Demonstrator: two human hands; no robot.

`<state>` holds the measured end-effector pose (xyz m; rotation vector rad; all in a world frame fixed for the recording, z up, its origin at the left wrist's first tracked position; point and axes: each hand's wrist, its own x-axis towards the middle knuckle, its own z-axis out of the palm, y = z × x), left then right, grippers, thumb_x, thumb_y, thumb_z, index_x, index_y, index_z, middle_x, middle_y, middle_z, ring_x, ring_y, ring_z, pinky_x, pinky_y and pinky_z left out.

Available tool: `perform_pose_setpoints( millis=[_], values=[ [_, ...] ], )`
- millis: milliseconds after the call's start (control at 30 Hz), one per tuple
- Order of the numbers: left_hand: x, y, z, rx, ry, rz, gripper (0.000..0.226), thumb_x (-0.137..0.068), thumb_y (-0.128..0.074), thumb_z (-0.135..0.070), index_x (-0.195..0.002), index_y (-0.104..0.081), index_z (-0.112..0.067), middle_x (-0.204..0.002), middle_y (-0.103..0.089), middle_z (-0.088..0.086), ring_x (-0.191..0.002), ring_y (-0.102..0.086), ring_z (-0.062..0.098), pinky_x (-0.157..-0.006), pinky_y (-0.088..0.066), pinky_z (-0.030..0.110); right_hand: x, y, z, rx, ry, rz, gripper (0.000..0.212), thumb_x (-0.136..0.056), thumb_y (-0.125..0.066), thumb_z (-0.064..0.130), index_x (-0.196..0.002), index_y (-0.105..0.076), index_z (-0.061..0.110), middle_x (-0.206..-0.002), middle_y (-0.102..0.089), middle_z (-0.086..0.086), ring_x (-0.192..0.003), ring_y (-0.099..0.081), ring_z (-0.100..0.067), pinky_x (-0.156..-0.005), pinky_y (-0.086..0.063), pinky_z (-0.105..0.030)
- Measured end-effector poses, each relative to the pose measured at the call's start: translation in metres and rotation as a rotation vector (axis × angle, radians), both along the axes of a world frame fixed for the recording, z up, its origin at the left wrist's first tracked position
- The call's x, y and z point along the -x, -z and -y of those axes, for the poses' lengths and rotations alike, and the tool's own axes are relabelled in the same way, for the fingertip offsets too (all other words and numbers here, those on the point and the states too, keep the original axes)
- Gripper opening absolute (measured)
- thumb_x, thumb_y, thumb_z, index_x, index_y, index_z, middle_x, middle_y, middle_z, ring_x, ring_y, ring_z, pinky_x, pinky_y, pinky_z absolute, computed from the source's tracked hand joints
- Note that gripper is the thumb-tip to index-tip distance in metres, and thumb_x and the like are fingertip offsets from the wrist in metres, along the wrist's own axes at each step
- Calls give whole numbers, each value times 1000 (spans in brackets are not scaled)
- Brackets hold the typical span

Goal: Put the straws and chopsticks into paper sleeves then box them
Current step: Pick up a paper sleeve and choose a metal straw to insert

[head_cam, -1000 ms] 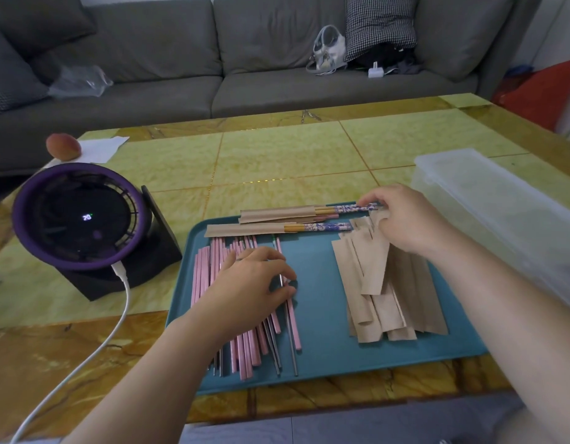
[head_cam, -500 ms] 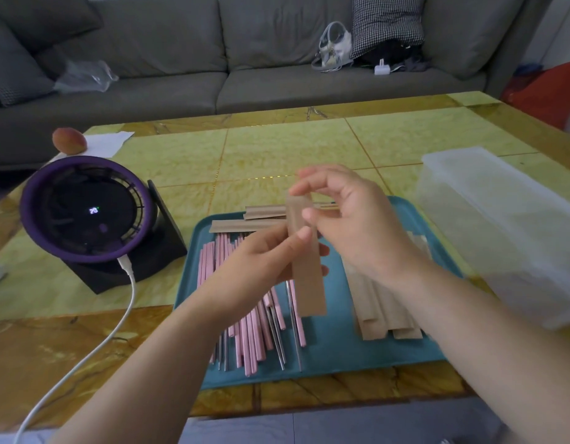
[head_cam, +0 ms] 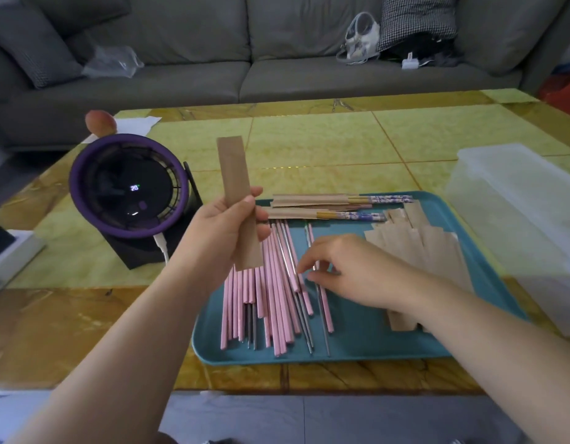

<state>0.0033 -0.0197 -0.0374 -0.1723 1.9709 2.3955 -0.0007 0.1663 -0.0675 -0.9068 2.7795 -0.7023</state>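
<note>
Grey sofa along the back, with a checked cushion, a white bag and a crumpled plastic bag on the seat. Nearer, yellow-green tiled table with a brown border. At left, round purple fan tilted up on a black base, white cable plugged in below. Behind the fan, a peach beside a white paper. At far right, clear plastic box, just beside the tray; contents not readable through the cloudy wall.

Teal tray at the table's near middle. On its left half, loose pile of pink straws mixed with thin metal straws, lying lengthwise. Along the far edge, filled sleeves lying crosswise, patterned chopstick ends poking out to the right. On the right half, fanned stack of empty sleeves, near end hidden under the right forearm.

Left hand raised over the tray's left side, clamped on one empty paper sleeve, thumb across the front, sleeve held upright, lower end covering part of the pink pile. Right hand low over the straws, fingers curled, thumb and forefinger tips close together among them; cannot tell whether pinched on one.
</note>
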Motion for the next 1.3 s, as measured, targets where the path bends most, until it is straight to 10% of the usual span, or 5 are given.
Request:
perform_pose_setpoints(
  millis=[467,667,933,1100,1300],
  values=[
    [-5,-10,12,-2,34,-64,15,-97,-48,-15,-106,-60,-17,-64,-61,-5,-58,-58,13,-72,-50,31,25,0,20,-233,335,92,26,-83,-63,35,-92,-64,10,-89,-64,-8,-77,-58,-17,-69,-47,-28],
    [-10,-17,18,-55,30,-81,15,-98,-47,-13,-102,-61,-17,-64,-58,-4,-56,-57,12,-68,-53,25,36,-8,29,-404,411,154,42,-80,-57,26,-50,-29,16,-49,-25,1,-44,-26,-17,-45,-22,-24],
    [-16,-17,26,-54,14,-96,15,-97,-48,-14,-106,-60,-16,-63,-61,-5,-57,-59,11,-70,-53,27,42,-17,47,-568,436,190,32,-80,-50,21,-49,-45,13,-18,-30,6,-42,-38,-16,-50,-36,-24],
    [-18,-17,29,-55,8,-94,15,-97,-48,-15,-104,-61,-18,-62,-61,-6,-58,-59,12,-69,-50,28,39,-17,57,-638,405,175,19,-80,-47,16,-61,-47,12,-63,-52,-3,-59,-49,-19,-57,-42,-25],
    [-20,-18,33,-50,7,-107,15,-97,-49,-16,-106,-61,-18,-63,-62,-6,-59,-59,11,-70,-50,29,37,-36,61,-638,404,252,30,-89,-42,17,-59,-40,12,-59,-44,-3,-49,-40,-16,-49,-34,-24]
  ],
)
